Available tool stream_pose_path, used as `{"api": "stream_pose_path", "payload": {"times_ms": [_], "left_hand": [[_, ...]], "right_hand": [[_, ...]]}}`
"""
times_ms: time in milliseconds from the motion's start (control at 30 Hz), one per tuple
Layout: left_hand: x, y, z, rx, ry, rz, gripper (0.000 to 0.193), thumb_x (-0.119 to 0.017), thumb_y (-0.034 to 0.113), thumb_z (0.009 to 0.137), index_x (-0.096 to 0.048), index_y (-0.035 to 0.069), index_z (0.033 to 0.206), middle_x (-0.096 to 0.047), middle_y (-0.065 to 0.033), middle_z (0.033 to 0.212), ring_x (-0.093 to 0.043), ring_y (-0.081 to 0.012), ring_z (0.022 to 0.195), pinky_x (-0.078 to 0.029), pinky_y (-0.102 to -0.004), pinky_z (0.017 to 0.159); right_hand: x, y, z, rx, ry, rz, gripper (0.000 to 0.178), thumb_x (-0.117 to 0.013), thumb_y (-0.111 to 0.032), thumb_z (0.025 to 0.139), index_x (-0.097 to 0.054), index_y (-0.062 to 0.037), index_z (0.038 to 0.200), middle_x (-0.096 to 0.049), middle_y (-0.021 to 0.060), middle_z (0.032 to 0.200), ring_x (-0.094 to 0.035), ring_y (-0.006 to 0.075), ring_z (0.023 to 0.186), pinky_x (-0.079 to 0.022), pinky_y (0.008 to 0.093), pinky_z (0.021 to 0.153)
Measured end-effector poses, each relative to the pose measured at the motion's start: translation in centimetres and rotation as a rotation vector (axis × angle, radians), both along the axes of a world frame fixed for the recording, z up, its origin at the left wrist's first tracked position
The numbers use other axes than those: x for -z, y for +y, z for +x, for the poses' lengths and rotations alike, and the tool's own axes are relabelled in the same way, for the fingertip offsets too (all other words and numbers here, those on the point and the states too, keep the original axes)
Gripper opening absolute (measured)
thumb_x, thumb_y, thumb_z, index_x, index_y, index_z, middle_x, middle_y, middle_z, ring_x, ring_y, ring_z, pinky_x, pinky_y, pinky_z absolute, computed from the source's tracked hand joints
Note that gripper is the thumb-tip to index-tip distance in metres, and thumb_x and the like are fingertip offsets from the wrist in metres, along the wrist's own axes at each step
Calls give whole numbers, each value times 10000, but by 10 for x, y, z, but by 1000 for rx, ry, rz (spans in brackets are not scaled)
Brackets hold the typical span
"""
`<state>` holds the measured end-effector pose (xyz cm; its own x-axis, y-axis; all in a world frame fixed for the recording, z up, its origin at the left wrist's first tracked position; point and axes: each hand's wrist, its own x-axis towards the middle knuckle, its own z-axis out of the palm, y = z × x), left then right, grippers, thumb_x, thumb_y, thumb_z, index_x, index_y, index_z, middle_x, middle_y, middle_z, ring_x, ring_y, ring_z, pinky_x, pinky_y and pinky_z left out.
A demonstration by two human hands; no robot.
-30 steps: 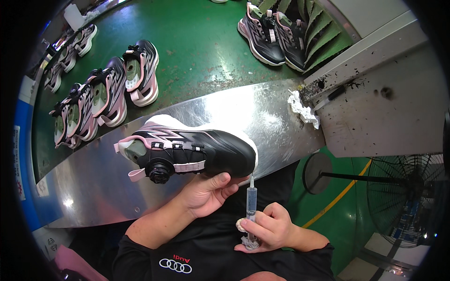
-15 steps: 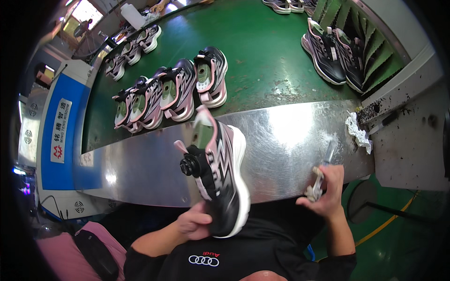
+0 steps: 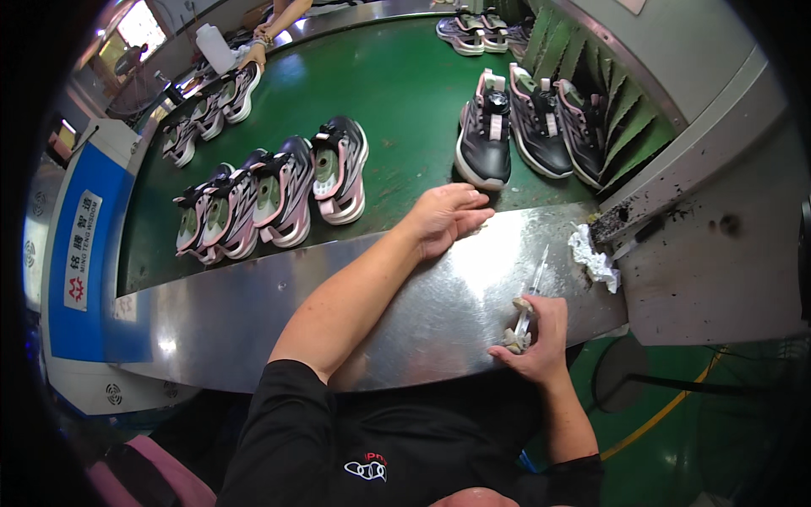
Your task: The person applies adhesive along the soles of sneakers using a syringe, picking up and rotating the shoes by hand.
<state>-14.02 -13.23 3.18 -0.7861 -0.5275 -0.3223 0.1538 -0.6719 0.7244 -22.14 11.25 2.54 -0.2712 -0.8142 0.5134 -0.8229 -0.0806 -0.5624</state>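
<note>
My left hand (image 3: 446,221) reaches across the steel ledge (image 3: 405,296) with its fingers stretched out and nothing in them. Just beyond the fingertips, a black and pink sneaker (image 3: 485,150) with a white sole stands on the green surface, toe toward me. Whether fingers and toe touch, I cannot tell. Two similar sneakers (image 3: 542,135) stand right of it. My right hand (image 3: 547,336) is closed around a clear, thin-tipped syringe (image 3: 536,283), which points away from me over the ledge. Off-white lumpy pieces (image 3: 517,336) sit along the syringe by the fingers.
Several sneakers (image 3: 283,190) stand in a row on the green belt (image 3: 389,93) at left, with more behind. Another person's hand (image 3: 255,56) touches a far-left shoe. Crumpled white paper (image 3: 595,258) lies at the ledge's right end, beside green flaps (image 3: 629,118) and a white bottle (image 3: 215,49) far off.
The sneaker in my left hand has gone from close to me to the green surface at right, and the hand has let go. My right hand still holds the syringe. The view has shifted.
</note>
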Motion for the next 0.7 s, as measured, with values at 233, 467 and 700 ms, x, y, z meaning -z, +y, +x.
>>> {"api": "stream_pose_path", "payload": {"times_ms": [233,467,700], "left_hand": [[-9,20,72,48,-81,-272,213,-596,89,864,-464,3,1008,-559,-130,917,-628,-223,798,-551,-304,694],[74,-83,169,-393,-315,-954,762,-639,-29,776,-219,49,1407,-478,-85,1150,-490,-193,1054,-391,-318,948],[73,-161,140,-481,-437,-1180,705,-664,157,828,-283,16,1404,-328,-141,1414,-349,-236,1269,-280,-329,1053]], "right_hand": [[0,6,-15,-24,-10,10,777,-849,-418,561,-507,-15,1131,-543,124,964,-501,288,824,-415,364,753],[1,3,-25,-41,-13,-22,777,-792,-525,602,-521,-31,1137,-549,100,979,-512,259,781,-417,365,725],[18,-22,-13,-5,-52,-75,764,-726,-559,655,-496,-38,1164,-543,100,971,-493,275,827,-428,366,755]]}}
